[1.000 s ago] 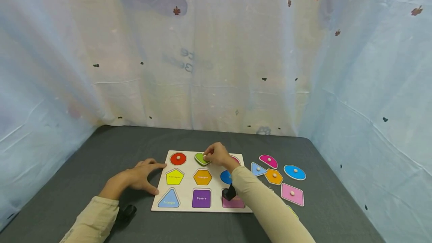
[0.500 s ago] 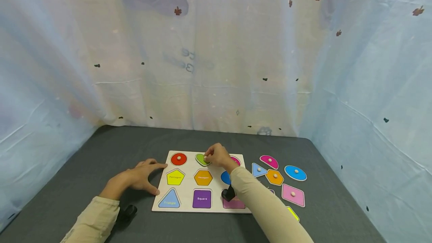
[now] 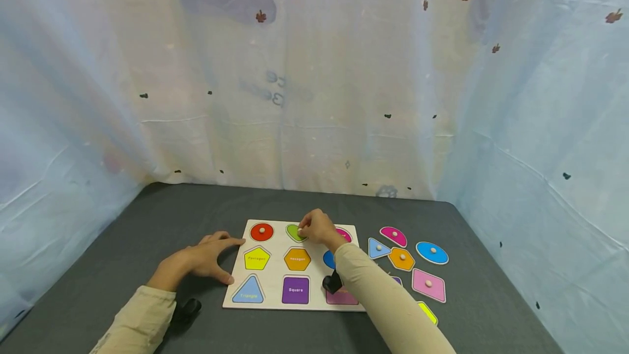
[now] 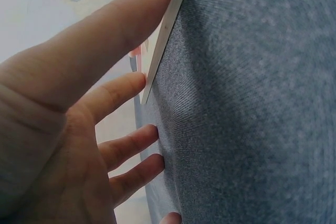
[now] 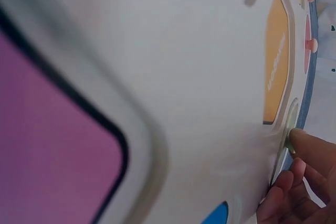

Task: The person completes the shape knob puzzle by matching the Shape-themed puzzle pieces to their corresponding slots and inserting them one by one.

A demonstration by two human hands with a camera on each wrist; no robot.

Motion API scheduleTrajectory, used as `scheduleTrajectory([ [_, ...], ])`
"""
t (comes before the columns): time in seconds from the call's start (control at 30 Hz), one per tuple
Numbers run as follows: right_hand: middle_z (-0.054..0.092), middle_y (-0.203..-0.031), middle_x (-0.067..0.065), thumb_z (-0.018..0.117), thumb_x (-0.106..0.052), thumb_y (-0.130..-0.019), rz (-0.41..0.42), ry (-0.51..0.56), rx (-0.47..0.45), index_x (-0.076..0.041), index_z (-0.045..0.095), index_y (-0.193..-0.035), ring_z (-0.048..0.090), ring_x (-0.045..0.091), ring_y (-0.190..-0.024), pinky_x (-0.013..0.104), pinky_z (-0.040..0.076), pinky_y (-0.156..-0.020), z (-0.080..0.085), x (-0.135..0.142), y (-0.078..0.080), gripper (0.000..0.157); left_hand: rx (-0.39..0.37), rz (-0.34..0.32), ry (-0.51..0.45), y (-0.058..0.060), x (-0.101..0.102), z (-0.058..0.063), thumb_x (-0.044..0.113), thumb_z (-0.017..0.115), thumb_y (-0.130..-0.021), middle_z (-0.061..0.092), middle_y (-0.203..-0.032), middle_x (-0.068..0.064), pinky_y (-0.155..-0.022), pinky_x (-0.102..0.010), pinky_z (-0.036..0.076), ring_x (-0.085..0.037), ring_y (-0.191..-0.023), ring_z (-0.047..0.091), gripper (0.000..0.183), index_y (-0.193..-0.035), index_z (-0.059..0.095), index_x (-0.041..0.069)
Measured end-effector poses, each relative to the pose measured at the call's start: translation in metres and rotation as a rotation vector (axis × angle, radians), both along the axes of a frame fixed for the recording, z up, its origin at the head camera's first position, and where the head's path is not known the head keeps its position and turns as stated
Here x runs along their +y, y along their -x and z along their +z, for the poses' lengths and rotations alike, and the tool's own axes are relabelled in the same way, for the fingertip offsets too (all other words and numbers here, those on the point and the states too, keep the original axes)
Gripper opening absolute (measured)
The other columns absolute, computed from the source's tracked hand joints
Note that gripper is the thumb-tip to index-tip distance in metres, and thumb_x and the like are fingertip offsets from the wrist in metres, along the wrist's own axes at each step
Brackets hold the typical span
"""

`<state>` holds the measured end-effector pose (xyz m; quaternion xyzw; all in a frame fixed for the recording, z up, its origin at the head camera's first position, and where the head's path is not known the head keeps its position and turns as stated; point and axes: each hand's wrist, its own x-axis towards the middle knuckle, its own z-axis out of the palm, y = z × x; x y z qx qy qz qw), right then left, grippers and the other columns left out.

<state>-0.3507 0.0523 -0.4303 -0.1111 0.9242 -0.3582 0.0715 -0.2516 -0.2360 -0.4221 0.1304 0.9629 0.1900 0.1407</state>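
Observation:
A white wooden shape puzzle board [image 3: 273, 283] lies on the dark cloth. At its back row, my right hand [image 3: 319, 228] pinches the small knob of a green heart puzzle piece [image 3: 292, 231], which sits flat in the heart recess. Fingers partly cover the heart; the right wrist view shows its thin edge [image 5: 292, 121] beside the thumb. My left hand [image 3: 203, 258] rests at the board's left side, fingers spread, with thumb and index finger touching the edge. A red circle piece [image 3: 262, 227] with a knob sits in the back left recess.
Loose knobbed pieces lie right of the board: a magenta semicircle [image 3: 393, 240], blue triangle [image 3: 377, 253], orange hexagon [image 3: 399, 264], blue oval [image 3: 432, 258], pink rectangle [image 3: 437, 287] and yellow piece [image 3: 426, 312]. The right sleeve [image 3: 378, 299] hides part of the board. Curtains [image 3: 314, 141] surround the table.
The green heart, earlier tilted and raised with its thick edge showing, has settled level in its recess under my right hand. My left hand stays at the board's edge.

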Motion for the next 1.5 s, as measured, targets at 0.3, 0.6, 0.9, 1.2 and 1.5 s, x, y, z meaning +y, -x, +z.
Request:
scheduleTrajectory([
  [0.3, 0.062, -0.078, 0.004, 0.079, -0.011, -0.087, 0.051, 0.000, 0.003, -0.004, 0.078, -0.093, 0.052, 0.017, -0.075, 0.022, 0.042, -0.063, 0.004, 0.003, -0.001, 0.010, 0.002, 0.004, 0.004, 0.000, 0.001, 0.000, 0.041, 0.092, -0.069, 0.040, -0.148, -0.019, -0.099, -0.075, 0.038, -0.044, -0.132, 0.040, 0.095, -0.151, 0.048, 0.020],
  [0.6, 0.065, -0.085, 0.007, 0.078, -0.012, -0.088, 0.093, 0.067, -0.010, -0.001, 0.077, -0.100, 0.052, 0.017, -0.077, 0.021, 0.043, -0.064, 0.004, 0.009, 0.000, 0.016, -0.001, 0.002, -0.003, -0.001, 0.001, 0.001, 0.040, 0.092, -0.069, 0.040, -0.147, -0.019, -0.098, -0.074, 0.038, -0.043, -0.131, 0.040, 0.095, -0.151, 0.048, 0.019],
  [0.9, 0.065, -0.091, 0.008, 0.078, -0.018, -0.089, 0.095, 0.086, -0.034, -0.004, 0.077, -0.107, 0.054, 0.019, -0.082, 0.023, 0.047, -0.065, 0.004, 0.018, 0.002, 0.022, 0.005, -0.005, -0.006, -0.001, 0.000, 0.001, 0.041, 0.092, -0.069, 0.039, -0.148, -0.021, -0.098, -0.076, 0.037, -0.045, -0.132, 0.039, 0.096, -0.151, 0.048, 0.019],
  [1.2, 0.068, -0.098, 0.010, 0.076, -0.023, -0.091, 0.083, 0.098, -0.043, -0.005, 0.076, -0.112, 0.056, 0.020, -0.082, 0.025, 0.051, -0.067, 0.014, 0.026, -0.004, 0.028, 0.000, -0.005, -0.005, -0.001, 0.001, 0.002, 0.041, 0.092, -0.070, 0.038, -0.150, -0.022, -0.097, -0.078, 0.035, -0.047, -0.133, 0.038, 0.095, -0.151, 0.047, 0.019],
  [1.5, 0.072, -0.104, 0.010, 0.074, -0.025, -0.093, 0.125, 0.074, 0.004, -0.006, 0.076, -0.113, 0.059, 0.018, -0.086, 0.030, 0.057, -0.076, 0.018, 0.038, -0.006, 0.027, -0.001, -0.006, -0.009, 0.002, -0.001, -0.001, 0.041, 0.092, -0.069, 0.038, -0.150, -0.022, -0.099, -0.076, 0.036, -0.047, -0.134, 0.038, 0.096, -0.151, 0.047, 0.020],
])
